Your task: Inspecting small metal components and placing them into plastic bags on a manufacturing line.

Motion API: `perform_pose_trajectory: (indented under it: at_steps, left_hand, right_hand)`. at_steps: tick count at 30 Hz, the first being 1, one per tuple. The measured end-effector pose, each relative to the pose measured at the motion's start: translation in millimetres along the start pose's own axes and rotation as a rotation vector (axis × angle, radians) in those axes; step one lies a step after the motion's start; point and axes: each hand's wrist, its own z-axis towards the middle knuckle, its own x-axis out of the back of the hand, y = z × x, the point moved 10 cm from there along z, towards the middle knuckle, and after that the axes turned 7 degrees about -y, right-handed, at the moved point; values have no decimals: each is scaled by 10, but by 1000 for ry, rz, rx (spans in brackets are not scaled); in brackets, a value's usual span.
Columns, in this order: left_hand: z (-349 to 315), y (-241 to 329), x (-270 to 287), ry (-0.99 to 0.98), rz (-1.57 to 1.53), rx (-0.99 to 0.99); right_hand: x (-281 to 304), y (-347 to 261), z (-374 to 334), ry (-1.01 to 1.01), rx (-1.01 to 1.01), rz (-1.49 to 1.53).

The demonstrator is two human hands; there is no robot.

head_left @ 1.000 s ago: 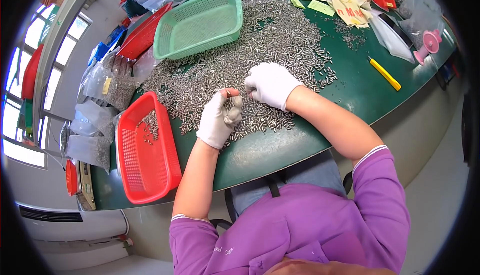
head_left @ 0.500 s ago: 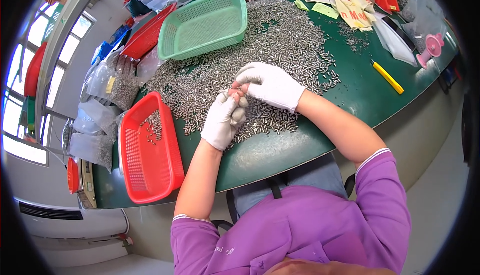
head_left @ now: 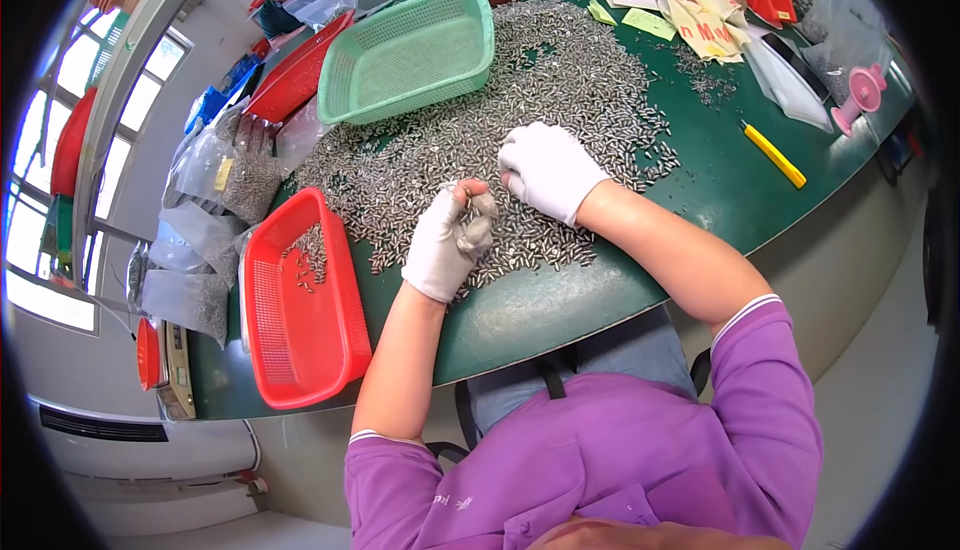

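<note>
A wide heap of small, shiny metal pins (head_left: 590, 80) covers much of the green table (head_left: 510, 328). Over its near part my left hand (head_left: 452, 238), in a white glove with bare fingertips, is curled with thumb and forefinger together; whatever it pinches is too small to make out. To its right and a little farther off, my right hand (head_left: 552, 170), gloved the same way, is closed above the pins. Its fingertips are turned down and hidden. A red basket (head_left: 318, 350) with some pins in it stands left of my left forearm.
A green basket (head_left: 405, 70) rests on the far side of the heap. Clear bags of pins (head_left: 245, 182) line the left edge. At right lie a yellow cutter (head_left: 775, 157), a pink stand (head_left: 860, 98) and a printed cloth bag (head_left: 703, 22). A person (head_left: 275, 0) sits at the far left.
My right hand has drawn away from my left, moving right, and its fingers have curled downward. The left hand stays in nearly the same place.
</note>
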Motion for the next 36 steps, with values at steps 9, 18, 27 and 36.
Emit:
perform_pose_trajectory:
  at_steps: [9, 18, 27, 36]
  left_hand:
    - [9, 0, -110, -28, 66, 27]
    - [0, 20, -51, 38, 59, 8]
    - [3, 2, -2, 17, 23, 12]
    - [23, 20, 105, 39, -102, -22]
  right_hand:
    - [167, -101, -50, 110, 139, 796]
    - [14, 75, -62, 122, 74, 152]
    - [-47, -83, 7, 42, 98, 33]
    - [-39, -104, 28, 25, 117, 134]
